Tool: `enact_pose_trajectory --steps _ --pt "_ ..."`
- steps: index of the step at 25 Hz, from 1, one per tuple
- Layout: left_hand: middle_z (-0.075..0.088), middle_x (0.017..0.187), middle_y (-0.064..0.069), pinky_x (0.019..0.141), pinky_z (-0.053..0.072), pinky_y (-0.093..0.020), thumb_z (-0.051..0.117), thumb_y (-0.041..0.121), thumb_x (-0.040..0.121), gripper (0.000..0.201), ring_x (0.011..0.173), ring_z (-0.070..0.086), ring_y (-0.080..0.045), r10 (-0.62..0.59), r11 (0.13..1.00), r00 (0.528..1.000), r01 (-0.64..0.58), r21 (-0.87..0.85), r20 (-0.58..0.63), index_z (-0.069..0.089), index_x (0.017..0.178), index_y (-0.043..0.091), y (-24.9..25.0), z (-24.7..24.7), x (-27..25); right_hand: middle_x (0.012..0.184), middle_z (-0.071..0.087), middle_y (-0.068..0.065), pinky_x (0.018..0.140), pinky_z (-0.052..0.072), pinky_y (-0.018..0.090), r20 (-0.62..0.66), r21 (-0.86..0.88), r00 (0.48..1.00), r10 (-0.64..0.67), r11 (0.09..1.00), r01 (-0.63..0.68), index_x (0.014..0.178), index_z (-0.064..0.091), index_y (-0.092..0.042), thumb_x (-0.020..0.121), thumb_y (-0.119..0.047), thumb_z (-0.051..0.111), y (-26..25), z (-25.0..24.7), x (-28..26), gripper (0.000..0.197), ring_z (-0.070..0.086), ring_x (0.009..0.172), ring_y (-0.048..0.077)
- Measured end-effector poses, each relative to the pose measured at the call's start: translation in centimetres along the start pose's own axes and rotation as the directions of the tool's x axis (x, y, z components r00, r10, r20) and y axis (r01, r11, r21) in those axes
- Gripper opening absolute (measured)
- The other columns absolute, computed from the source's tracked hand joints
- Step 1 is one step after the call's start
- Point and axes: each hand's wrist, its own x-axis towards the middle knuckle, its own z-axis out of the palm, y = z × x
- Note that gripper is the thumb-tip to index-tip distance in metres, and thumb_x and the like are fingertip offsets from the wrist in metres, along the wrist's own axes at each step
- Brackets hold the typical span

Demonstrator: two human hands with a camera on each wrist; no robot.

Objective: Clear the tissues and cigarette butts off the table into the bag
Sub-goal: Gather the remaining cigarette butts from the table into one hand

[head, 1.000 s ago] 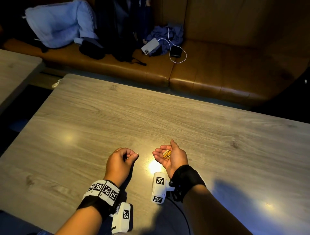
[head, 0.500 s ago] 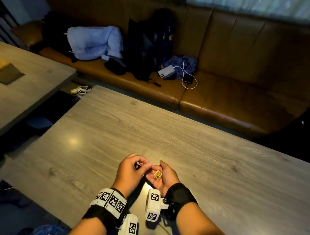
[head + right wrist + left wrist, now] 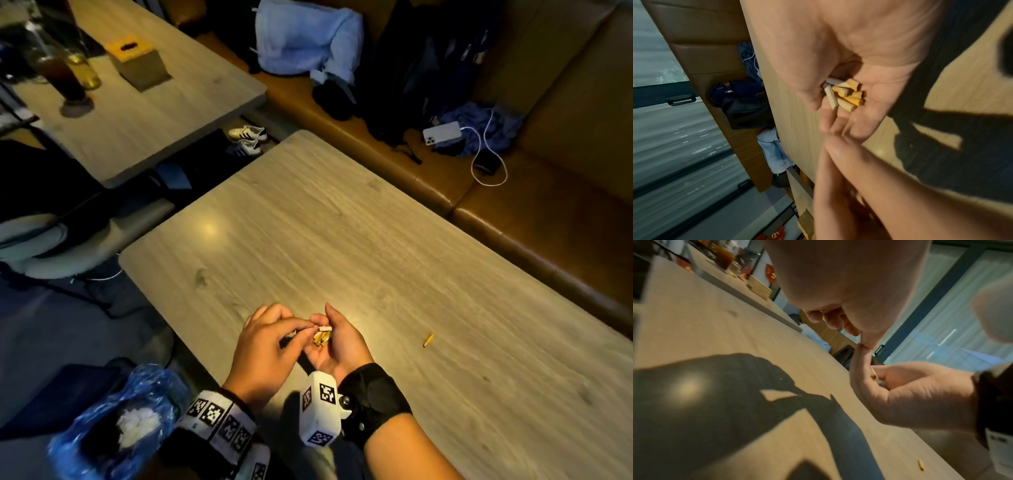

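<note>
Tissues (image 3: 137,425) inside blue bag (image 3: 85,442)

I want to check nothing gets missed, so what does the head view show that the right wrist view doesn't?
Only the head view shows the blue bag with white tissue inside, and one stray butt lying on the table. Only the right wrist view shows each butt in the pile clearly. Both show the right hand cupping the pile and the left hand reaching into it.
</note>
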Motion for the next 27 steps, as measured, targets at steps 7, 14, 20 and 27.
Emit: enact_pose_trajectory --steps 7,14,20,27 --pt "0.059 0.081 0.020 0.069 0.053 -0.029 0.063 0.047 0.084 0.015 0.078 0.059 -0.002 -0.122 0.987 0.992 0.125 -0.103 0.041 0.070 0.093 0.037 -4.0 0.0 -3.5 0.062 0.055 0.007 0.050 0.058 0.027 -0.163 0.055 0.981 -0.103 0.992 0.113 0.063 0.051 -0.013 0.094 -0.037 0.058 -2.8 -2.7 -3.0 0.039 0.064 0.054 0.021" --pt "0.060 0.082 0.020 0.076 0.053 -0.031 0.066 0.049 0.081 0.016 0.080 0.058 -0.001 -0.035 0.998 0.969 0.047 -0.045 0.243 0.064 0.091 0.037 2.0 8.8 2.1 0.062 0.064 0.010 0.055 0.060 0.028 -0.310 0.169 0.909 -0.277 0.925 0.340 0.060 0.057 -0.010 0.099 -0.036 0.049 -10.4 -13.2 -6.9 0.047 0.070 0.059 0.023" --pt "0.060 0.090 0.018 0.084 0.049 -0.034 0.071 0.051 0.078 0.027 0.090 0.058 -0.009 -0.042 0.999 0.951 0.033 0.035 0.306 0.061 0.096 0.034 8.6 15.8 4.0 0.081 0.075 0.019 0.063 0.061 0.036 -0.382 0.231 0.864 -0.327 0.872 0.432 0.102 0.060 0.001 0.102 -0.033 0.043 -13.2 -19.3 -8.3 0.038 0.075 0.069 0.030" --pt "0.063 0.092 0.013 0.083 0.048 -0.037 0.070 0.047 0.077 0.021 0.092 0.061 -0.017 -0.108 0.986 0.964 0.072 0.153 0.243 0.064 0.091 0.033 11.2 20.8 5.4 0.086 0.076 0.019 0.068 0.061 0.034 -0.374 0.222 0.863 -0.338 0.871 0.438 0.104 0.061 0.003 0.102 -0.034 0.043 -13.4 -20.5 -7.9 0.041 0.075 0.077 0.030"
